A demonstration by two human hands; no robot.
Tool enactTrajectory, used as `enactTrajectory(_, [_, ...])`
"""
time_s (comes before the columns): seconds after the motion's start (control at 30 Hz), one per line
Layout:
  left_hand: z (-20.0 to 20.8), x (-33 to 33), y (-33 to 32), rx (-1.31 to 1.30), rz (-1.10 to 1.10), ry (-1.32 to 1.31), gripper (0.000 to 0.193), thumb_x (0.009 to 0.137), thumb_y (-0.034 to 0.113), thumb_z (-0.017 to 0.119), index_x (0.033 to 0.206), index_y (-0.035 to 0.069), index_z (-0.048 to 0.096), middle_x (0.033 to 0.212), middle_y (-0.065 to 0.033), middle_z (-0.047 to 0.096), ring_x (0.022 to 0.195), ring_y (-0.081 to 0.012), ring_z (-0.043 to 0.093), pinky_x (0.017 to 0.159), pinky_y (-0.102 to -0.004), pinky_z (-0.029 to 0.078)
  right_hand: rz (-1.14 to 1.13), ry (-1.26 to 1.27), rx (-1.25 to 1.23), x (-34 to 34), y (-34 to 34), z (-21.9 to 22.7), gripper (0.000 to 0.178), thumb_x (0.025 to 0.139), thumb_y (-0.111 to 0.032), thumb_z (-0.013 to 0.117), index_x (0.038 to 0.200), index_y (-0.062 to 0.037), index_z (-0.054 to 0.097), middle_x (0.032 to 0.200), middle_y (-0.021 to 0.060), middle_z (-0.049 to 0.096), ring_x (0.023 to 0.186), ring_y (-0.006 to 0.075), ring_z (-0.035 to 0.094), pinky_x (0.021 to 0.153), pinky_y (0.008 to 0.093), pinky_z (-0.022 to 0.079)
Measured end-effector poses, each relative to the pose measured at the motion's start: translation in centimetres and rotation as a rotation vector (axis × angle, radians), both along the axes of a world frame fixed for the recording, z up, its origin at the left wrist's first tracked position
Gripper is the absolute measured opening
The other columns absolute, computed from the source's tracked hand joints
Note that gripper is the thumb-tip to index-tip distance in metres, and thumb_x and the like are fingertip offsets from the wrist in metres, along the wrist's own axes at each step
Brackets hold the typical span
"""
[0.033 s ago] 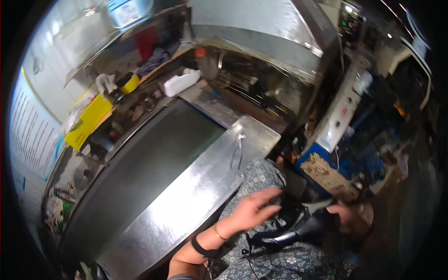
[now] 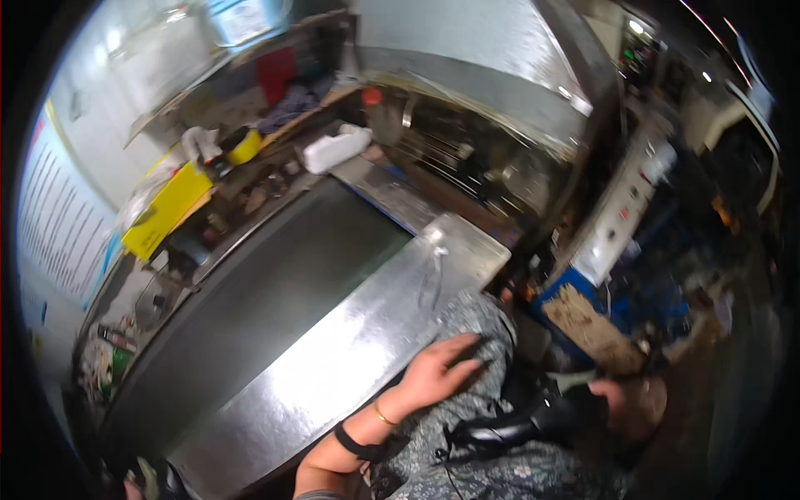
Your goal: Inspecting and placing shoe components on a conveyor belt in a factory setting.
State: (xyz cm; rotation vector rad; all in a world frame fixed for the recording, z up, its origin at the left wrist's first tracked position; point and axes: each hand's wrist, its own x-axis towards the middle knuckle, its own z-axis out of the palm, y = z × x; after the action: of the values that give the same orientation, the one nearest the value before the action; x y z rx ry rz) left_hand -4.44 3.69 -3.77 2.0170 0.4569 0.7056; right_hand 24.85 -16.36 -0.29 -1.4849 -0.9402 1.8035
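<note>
My left hand [image 2: 440, 371] is held palm down over grey floral cloth [image 2: 467, 333], its fingers apart and nothing in them. A thin gold bangle and a black band circle that wrist and forearm. Beside it lies a bright metal plate [image 2: 333, 367] along the near side of a dark flat surface [image 2: 275, 283]. A thin looped item [image 2: 433, 271] rests on the plate's far end. My right hand [image 2: 627, 402] is at the right, smeared and partly in shadow, next to a glossy black object [image 2: 500, 429] with a cord. Its fingers do not show well enough to read.
A white plastic bottle [image 2: 337, 150] lies behind the dark surface, near a red-capped container [image 2: 372, 112]. A yellow box [image 2: 167, 212] stands on the left-hand ledge. To the right are a panel with buttons [image 2: 621, 208] and a torn brown board [image 2: 592, 329].
My left hand has drawn back a little to the left, away from the black object. The whole view has shifted slightly. My right hand stays about where it was.
</note>
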Motion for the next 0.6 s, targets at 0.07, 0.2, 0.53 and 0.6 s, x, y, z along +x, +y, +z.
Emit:
enactTrajectory(0.07, [-4.2, -3.2, 4.2, 0.024, 0.267, 0.142, 0.037, 0.087, 0.019, 0.064, 0.118, 0.000, 0.061, 0.123, -0.0186, 0.061, 0.112, -0.0343, 0.060, 0.095, -0.0394, 0.048, -0.153, 0.130, 0.036, -2.1, 3.2, -0.5, 0.054, 0.094, -0.037, 0.056, 0.133, -0.0010, 0.048, 0.133, 0.0105, 0.053, 0.121, 0.0215, 0.050, 0.106, 0.0354, 0.036])
enactTrajectory(0.2, [-11.1, -11.9, 8.7, 0.380, 0.650, 0.496, 0.051, 0.087, 0.027, 0.061, 0.129, -0.001, 0.050, 0.136, -0.0232, 0.047, 0.127, -0.0382, 0.045, 0.107, -0.0436, 0.037, -0.386, 0.529, 0.070, -7.2, 9.6, -1.2, 0.051, 0.094, -0.038, 0.055, 0.130, -0.0028, 0.052, 0.132, 0.0090, 0.055, 0.120, 0.0214, 0.051, 0.105, 0.0351, 0.037])
enactTrajectory(0.53, [-15.4, -14.4, 10.2, 0.406, 0.683, 0.476, 0.061, 0.084, 0.031, 0.059, 0.133, -0.004, 0.045, 0.145, -0.0231, 0.037, 0.135, -0.0370, 0.035, 0.114, -0.0450, 0.028, -0.705, 0.009, 0.488, 8.8, 46.3, -11.0, 0.055, 0.079, -0.031, 0.076, 0.125, -0.0043, 0.058, 0.123, 0.0071, 0.059, 0.107, 0.0206, 0.059, 0.088, 0.0368, 0.049])
enactTrajectory(0.6, [-15.0, -14.5, 10.4, 0.386, 0.718, 0.473, 0.060, 0.084, 0.030, 0.060, 0.132, -0.005, 0.047, 0.144, -0.0228, 0.039, 0.135, -0.0366, 0.036, 0.113, -0.0454, 0.029, -0.687, -0.421, 0.501, 12.3, 54.7, -16.1, 0.057, 0.083, -0.033, 0.071, 0.131, -0.0072, 0.055, 0.129, 0.0080, 0.057, 0.111, 0.0272, 0.057, 0.093, 0.0419, 0.045])
